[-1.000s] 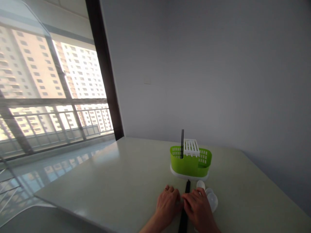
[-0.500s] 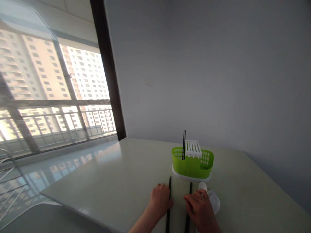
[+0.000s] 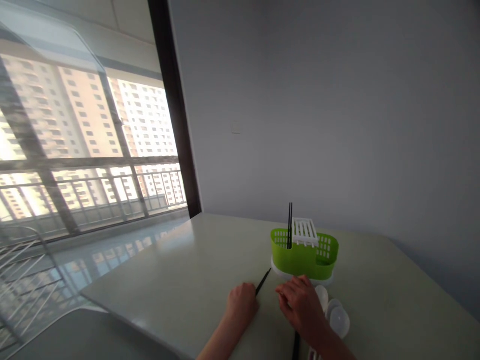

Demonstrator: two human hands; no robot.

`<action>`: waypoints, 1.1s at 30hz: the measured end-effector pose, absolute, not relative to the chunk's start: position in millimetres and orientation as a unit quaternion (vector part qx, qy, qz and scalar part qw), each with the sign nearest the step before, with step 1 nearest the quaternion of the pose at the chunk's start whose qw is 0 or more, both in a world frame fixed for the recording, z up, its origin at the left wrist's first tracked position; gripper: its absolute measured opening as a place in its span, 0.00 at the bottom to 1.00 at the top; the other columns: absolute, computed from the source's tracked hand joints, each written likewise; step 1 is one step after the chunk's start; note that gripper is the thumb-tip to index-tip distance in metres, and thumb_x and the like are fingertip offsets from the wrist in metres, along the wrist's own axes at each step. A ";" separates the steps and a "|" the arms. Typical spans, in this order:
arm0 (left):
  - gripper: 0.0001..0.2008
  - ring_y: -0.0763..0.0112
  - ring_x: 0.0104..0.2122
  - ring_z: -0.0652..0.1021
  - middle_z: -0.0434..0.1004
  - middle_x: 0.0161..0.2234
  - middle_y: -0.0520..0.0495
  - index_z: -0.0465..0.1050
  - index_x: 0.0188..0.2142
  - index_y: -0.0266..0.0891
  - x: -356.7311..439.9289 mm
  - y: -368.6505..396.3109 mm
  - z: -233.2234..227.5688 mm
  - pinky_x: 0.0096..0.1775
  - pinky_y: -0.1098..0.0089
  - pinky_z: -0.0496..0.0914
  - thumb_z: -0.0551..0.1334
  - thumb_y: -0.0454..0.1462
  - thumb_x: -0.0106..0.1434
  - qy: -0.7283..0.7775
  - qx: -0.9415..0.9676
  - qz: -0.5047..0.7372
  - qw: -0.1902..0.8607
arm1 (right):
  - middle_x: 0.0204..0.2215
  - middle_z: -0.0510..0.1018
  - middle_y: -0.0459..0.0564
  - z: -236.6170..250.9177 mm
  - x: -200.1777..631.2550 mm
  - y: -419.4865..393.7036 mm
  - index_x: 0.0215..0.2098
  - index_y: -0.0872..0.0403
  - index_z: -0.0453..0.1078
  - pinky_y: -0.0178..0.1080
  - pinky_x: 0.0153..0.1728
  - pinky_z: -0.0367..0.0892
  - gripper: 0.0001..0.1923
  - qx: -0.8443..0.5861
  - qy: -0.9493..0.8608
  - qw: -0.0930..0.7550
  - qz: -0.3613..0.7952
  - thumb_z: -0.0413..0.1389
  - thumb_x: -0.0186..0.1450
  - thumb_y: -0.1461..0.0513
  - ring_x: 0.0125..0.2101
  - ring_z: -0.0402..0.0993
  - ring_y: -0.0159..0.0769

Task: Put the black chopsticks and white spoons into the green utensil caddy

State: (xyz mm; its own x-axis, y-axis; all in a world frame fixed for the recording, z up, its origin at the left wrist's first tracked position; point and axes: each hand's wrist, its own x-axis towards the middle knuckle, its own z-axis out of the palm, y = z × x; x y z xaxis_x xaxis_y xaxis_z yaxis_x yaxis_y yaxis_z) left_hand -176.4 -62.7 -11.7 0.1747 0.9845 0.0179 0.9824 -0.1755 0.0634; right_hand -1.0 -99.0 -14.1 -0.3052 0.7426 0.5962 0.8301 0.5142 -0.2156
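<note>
My left hand [image 3: 243, 302] is closed around black chopsticks [image 3: 263, 281], whose tips stick out past my knuckles toward the upper right. To the right, my right hand [image 3: 300, 305] is curled with its fingers bent inward, and what lies inside them is hidden. Under its wrist a second dark length of chopsticks [image 3: 296, 345] shows on the table. White spoons [image 3: 339, 321] lie close by my right hand, on its right side. Beyond both hands stands a green plastic cutlery basket [image 3: 300, 261] with a white base, two black chopsticks [image 3: 290, 225] upright in it, and a white slatted piece [image 3: 305, 231] on top.
The pale table [image 3: 210, 260] carries all of this, with its left edge running diagonally toward a grey chair [image 3: 97, 337]. A grey wall [image 3: 318, 125] rises behind the table. Glass doors [image 3: 90, 150] with a railing outside are at left.
My left hand has tilted its chopsticks to point rightward. My right hand has moved forward, covering the upper part of the other chopsticks. The view has shifted slightly left.
</note>
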 end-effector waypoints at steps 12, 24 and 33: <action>0.09 0.78 0.21 0.70 0.71 0.21 0.55 0.72 0.30 0.40 -160.5 -87.6 23.3 0.26 0.77 0.62 0.55 0.34 0.53 0.518 0.756 0.350 0.194 | 0.22 0.73 0.41 -53.8 -23.9 -104.4 0.31 0.51 0.65 0.39 0.35 0.58 0.06 -0.451 -0.797 0.402 0.015 0.53 0.60 0.56 0.26 0.68 0.31; 0.07 0.76 0.22 0.73 0.72 0.23 0.52 0.72 0.32 0.36 -162.6 -93.3 10.0 0.25 0.76 0.69 0.58 0.36 0.55 0.430 0.686 0.424 0.405 | 0.25 0.69 0.42 -56.7 -12.3 -100.7 0.28 0.51 0.61 0.33 0.29 0.59 0.05 -0.450 -0.805 0.382 0.059 0.50 0.62 0.61 0.27 0.65 0.29; 0.11 0.75 0.23 0.74 0.72 0.25 0.51 0.74 0.35 0.35 -170.1 -89.0 19.9 0.25 0.74 0.73 0.61 0.40 0.55 0.363 0.675 0.433 0.474 | 0.26 0.71 0.43 -59.8 -10.0 -98.2 0.28 0.51 0.64 0.33 0.28 0.62 0.06 -0.454 -0.818 0.341 0.091 0.50 0.63 0.61 0.27 0.67 0.29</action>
State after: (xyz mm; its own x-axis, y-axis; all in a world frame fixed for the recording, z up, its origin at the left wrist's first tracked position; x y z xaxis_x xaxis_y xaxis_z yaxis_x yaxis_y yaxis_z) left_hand -170.1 -89.0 19.9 0.3614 0.9007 0.2410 0.0790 -0.2871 0.9547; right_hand -10.0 -98.2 -59.8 -0.3557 0.8043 0.4760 0.6807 0.5720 -0.4577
